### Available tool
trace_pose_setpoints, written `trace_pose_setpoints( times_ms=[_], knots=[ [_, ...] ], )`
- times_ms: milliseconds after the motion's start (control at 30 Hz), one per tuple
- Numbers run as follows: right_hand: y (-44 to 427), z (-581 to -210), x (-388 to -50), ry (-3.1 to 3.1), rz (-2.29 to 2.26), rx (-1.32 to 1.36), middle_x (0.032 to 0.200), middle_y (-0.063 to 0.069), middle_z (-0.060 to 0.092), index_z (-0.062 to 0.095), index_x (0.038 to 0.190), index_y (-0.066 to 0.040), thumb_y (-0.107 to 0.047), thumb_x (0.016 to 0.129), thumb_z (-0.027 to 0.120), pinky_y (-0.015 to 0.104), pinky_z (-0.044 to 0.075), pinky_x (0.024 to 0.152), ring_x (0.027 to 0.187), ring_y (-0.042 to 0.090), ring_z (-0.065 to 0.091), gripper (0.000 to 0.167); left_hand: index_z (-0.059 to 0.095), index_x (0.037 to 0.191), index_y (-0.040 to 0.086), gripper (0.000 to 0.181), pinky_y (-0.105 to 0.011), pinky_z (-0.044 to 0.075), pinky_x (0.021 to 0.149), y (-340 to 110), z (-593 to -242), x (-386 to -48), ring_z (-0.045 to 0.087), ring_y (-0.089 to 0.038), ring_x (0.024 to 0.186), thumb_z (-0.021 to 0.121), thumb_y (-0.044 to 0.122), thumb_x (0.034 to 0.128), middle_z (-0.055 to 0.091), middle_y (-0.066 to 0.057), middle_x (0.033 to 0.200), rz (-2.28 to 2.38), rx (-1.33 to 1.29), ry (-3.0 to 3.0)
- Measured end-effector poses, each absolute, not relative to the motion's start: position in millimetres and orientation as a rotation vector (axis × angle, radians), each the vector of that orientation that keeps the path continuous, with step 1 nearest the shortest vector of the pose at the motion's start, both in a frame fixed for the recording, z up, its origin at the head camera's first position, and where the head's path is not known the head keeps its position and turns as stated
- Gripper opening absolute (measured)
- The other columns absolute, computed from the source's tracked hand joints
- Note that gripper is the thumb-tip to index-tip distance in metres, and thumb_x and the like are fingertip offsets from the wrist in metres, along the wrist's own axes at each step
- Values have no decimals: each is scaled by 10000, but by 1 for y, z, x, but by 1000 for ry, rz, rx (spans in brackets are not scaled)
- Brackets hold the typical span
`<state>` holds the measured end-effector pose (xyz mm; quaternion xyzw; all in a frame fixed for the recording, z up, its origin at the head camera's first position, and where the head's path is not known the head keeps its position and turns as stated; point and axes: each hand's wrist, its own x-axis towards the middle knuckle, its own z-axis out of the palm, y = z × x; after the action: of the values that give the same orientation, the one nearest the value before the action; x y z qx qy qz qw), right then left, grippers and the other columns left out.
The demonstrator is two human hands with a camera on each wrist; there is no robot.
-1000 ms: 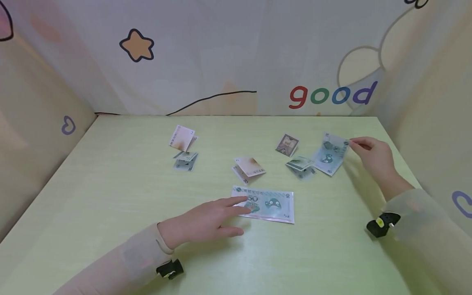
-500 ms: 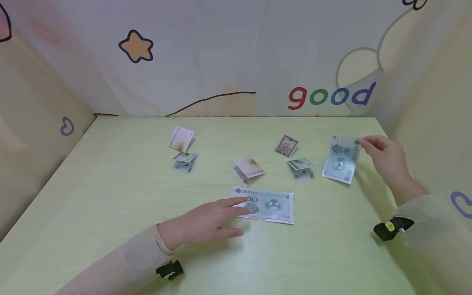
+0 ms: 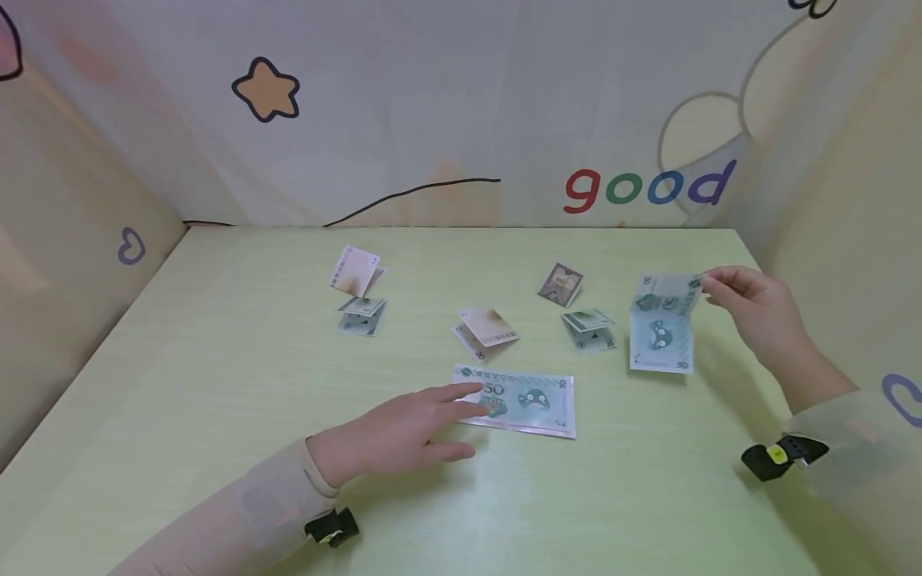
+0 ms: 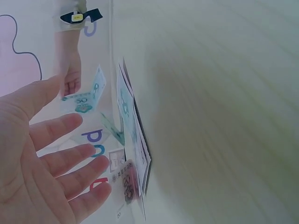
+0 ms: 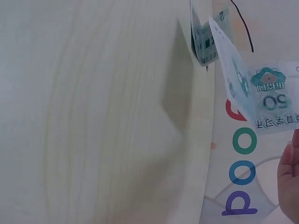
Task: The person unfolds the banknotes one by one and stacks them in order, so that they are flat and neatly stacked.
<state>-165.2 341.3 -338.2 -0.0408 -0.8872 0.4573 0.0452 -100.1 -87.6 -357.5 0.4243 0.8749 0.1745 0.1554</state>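
At the right of the head view, my right hand (image 3: pixel 756 316) pinches the upper corner of a creased blue-green 50 note (image 3: pixel 661 324), which hangs bent along its fold. In the right wrist view the same note (image 5: pixel 275 95) shows its fold, with part of the hand (image 5: pixel 290 179) at the edge. My left hand (image 3: pixel 399 432) lies with fingers spread, its fingertips over the left part of a flat 50 note (image 3: pixel 533 398) that has a pinkish edge under it. The left wrist view shows the left hand (image 4: pixel 42 158) with fingers extended beside the flat notes (image 4: pixel 131 121).
Folded notes stand about the table (image 3: pixel 216 360): a pink one (image 3: pixel 354 270) and a green one (image 3: pixel 362 316) at back left, a pink one (image 3: pixel 488 328) mid-table, a brownish one (image 3: pixel 560 284) and a green one (image 3: pixel 589 330) toward the right. Printed walls enclose the table.
My right hand has moved right with the pinched note, away from the green folded one; the note has turned more upright and bent at its crease. My left hand has stayed put.
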Motion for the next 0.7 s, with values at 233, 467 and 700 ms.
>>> trace_pose_setpoints(
  times_ms=[233, 467, 700],
  knots=[
    [328, -337, -161, -2678, 1444, 5, 952, -153, 562, 568, 1102, -11, -355, 948, 512, 152, 442, 836, 872, 7, 556, 381, 524, 1331, 159, 463, -396, 374, 1007, -84, -357, -101, 399, -220, 1292, 541, 396, 934, 366, -68, 1460, 554, 1183, 2559],
    [308, -338, -157, -2712, 1480, 141, 983, -96, 575, 568, 1106, 6, -304, 963, 506, 233, 426, 858, 918, 71, 531, 346, 599, 1244, 143, 390, -377, 390, 993, -74, -352, -104, 410, -183, 1282, 574, 363, 923, 443, -25, 1407, 687, 1058, 2642],
    [283, -340, -153, -2797, 1494, 227, 1042, 10, 573, 559, 1138, 14, -319, 969, 493, 331, 420, 902, 946, 130, 532, 380, 649, 1140, 127, 283, -349, 406, 975, -61, -347, -107, 469, -160, 1230, 618, 284, 906, 547, -3, 1304, 922, 1047, 2759]
  ],
)
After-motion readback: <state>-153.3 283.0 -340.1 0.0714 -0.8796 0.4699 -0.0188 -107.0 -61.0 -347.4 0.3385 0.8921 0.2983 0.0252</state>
